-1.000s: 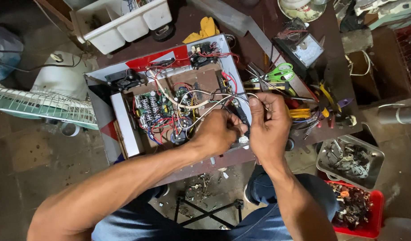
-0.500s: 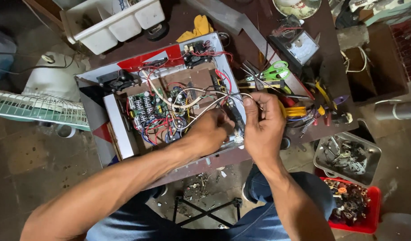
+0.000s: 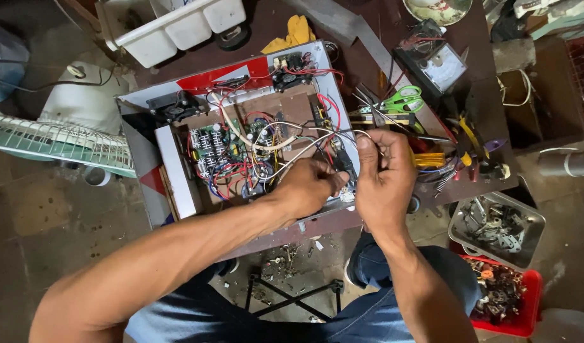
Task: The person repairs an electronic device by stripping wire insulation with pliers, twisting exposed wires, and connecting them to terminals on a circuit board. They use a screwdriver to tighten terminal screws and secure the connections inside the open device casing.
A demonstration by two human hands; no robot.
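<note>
white and grey wires point(image 3: 305, 147) run between both hands. the left hand point(image 3: 308, 187) is curled narrow, pinching what seems a small dark part at the wire ends, though the fingers hide it. the right hand point(image 3: 384, 181), touching it at three o'clock, grips the same wires. the open metal case point(image 3: 139, 121) with its circuit board point(image 3: 206, 149) lies at ten o'clock; green scissors point(image 3: 403, 100) lie at one o'clock.

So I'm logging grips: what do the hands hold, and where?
Both hands, left and right, pinch the pale wires at their near ends beside the open chassis.
</note>
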